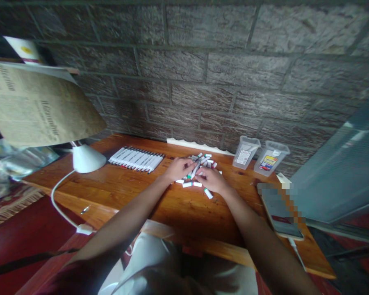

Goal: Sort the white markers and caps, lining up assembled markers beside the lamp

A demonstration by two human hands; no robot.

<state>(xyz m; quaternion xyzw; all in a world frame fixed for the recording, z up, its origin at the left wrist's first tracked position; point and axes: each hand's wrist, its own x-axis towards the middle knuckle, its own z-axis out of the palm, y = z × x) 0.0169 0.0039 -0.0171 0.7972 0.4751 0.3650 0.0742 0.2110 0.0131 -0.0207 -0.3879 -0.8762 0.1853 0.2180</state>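
Observation:
My left hand (180, 169) and my right hand (212, 179) meet over a loose pile of white markers (203, 160) on the wooden table (123, 188). Both hands have fingers curled around one white marker (194, 171) held between them, tilted. Other markers lie scattered under and around the hands, one (208, 193) just in front of my right hand. A neat row of white markers (137, 159) lies side by side to the left of the pile.
Two clear plastic boxes (246, 152) (271, 158) stand at the back right by the brick wall. A phone (281, 214) lies on the table's right side. A white lamp base (87, 159) with its cable and a paper lampshade (37, 107) sit at the left.

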